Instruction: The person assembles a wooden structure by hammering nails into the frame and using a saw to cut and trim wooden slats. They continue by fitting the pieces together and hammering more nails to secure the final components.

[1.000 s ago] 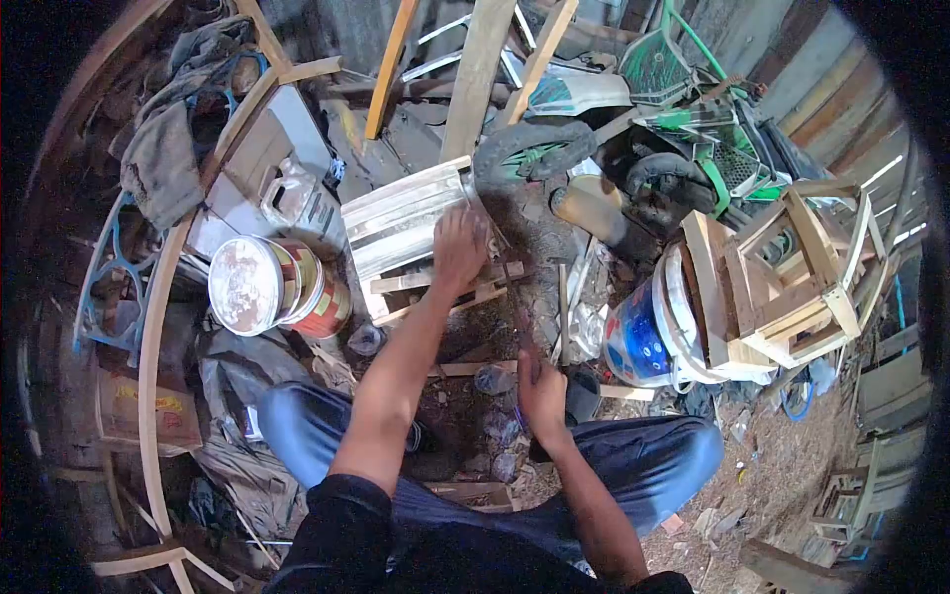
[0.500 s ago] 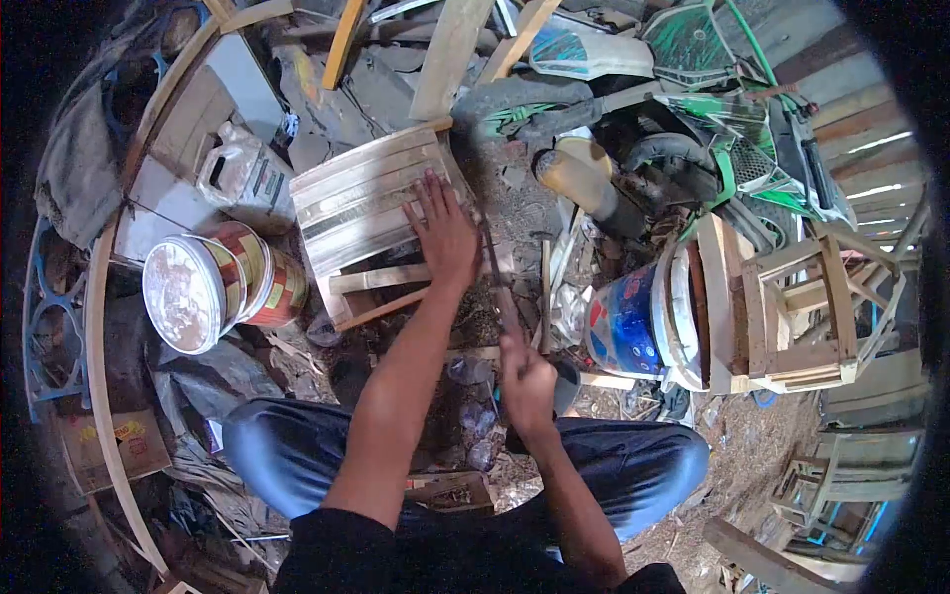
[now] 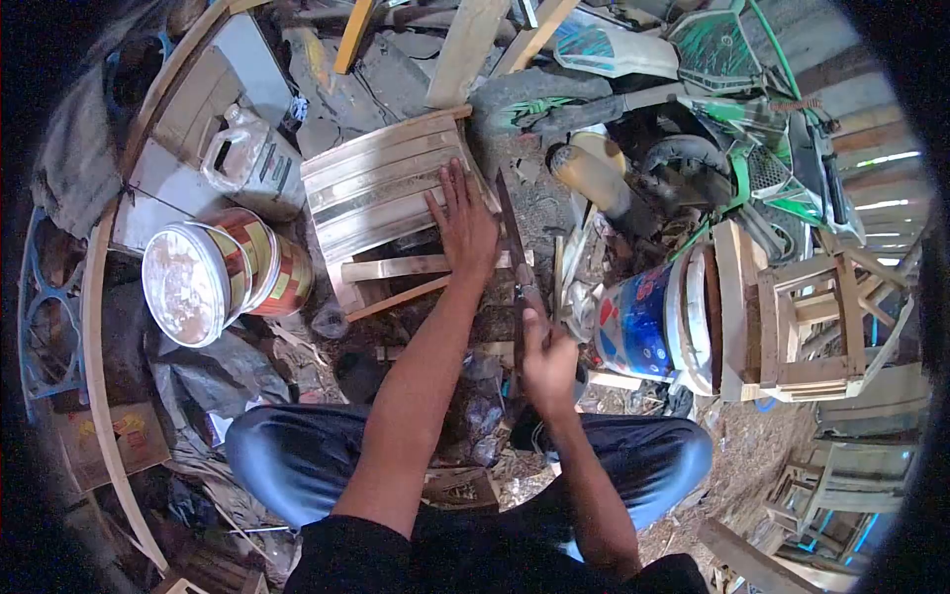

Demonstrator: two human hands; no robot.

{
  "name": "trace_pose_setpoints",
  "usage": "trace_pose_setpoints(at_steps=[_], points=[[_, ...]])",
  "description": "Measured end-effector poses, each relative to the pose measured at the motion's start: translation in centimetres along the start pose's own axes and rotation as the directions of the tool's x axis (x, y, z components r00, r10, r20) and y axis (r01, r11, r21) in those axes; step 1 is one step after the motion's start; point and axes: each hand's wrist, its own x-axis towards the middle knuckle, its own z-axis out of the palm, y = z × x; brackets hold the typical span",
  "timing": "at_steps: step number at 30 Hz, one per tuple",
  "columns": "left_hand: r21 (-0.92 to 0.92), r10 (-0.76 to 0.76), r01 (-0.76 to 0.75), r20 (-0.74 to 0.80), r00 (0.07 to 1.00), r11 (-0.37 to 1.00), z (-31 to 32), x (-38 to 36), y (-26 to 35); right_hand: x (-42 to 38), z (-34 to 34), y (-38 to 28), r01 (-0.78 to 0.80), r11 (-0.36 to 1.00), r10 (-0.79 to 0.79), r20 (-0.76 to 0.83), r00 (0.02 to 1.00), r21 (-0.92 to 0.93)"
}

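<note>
A slatted wooden piece with legs lies on its side in front of me. My left hand rests flat on its right part, fingers spread. To the right, my right hand is wrapped round the handle of a long, dark-bladed saw. The blade points away from me, along the right edge of the wooden piece, by the end of a protruding wooden bar. Whether the teeth touch the wood is hard to tell.
Paint buckets and a white jug stand at left. At right are a blue bucket and a small wooden stool frame. Green and white motorcycle parts lie at the upper right. Planks lean at the top.
The saw and my right hand have shifted slightly right and towards me, and more of the blade shows. The whole view has also shifted a little; my left hand stays on the wood.
</note>
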Motion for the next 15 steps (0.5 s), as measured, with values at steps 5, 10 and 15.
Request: trace_pose_setpoints(at_steps=[5,10,15], points=[[0.03,0.017,-0.017,0.003,1.0,0.999,-1.0,0.2,1.2,-0.6,1.1,5.3,-0.01,0.943,0.04,-0.083,0.996,0.332],[0.124,0.041,-0.033,-0.061,0.997,0.992,0.3,0.1,0.2,-4.6,-4.1,0.5,-0.036,0.999,0.037,0.04,0.999,-0.024],[0.053,0.072,-0.067,-0.095,0.993,0.996,0.7,0.0,-0.2,-6.6,-4.9,-1.5,-0.071,0.995,0.075,0.062,0.995,-0.069]])
